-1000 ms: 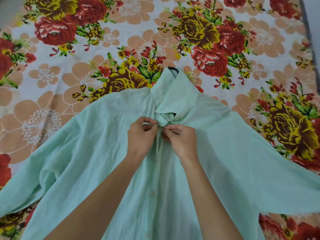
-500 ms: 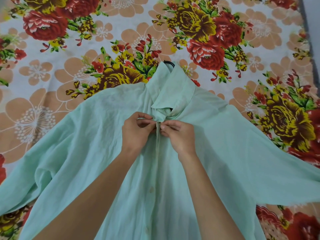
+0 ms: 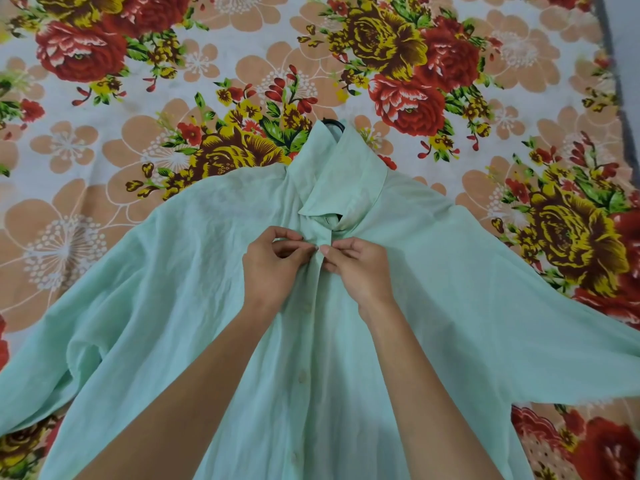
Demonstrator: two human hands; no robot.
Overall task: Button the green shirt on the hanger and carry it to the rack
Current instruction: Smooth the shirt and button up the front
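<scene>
Green shirt (image 3: pixel 450 289) front sat pinched in our left hand (image 3: pixel 268 268) and right hand (image 3: pixel 360 271) fingers (image 3: pixel 346 244); thin cloth might slip, leaving the top unbuttoned.

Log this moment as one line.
left hand: pinches placket | right hand: pinches placket | green shirt: spread on floral sheet | phase: buttoning

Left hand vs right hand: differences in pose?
The left hand arches its forefinger over its thumb, gap between; the right hand lays its thumb flat, nail up, at the placket. The left hand reaches slightly nearer the collar than the right hand. Both pinch the green shirt just below the collar.
</scene>
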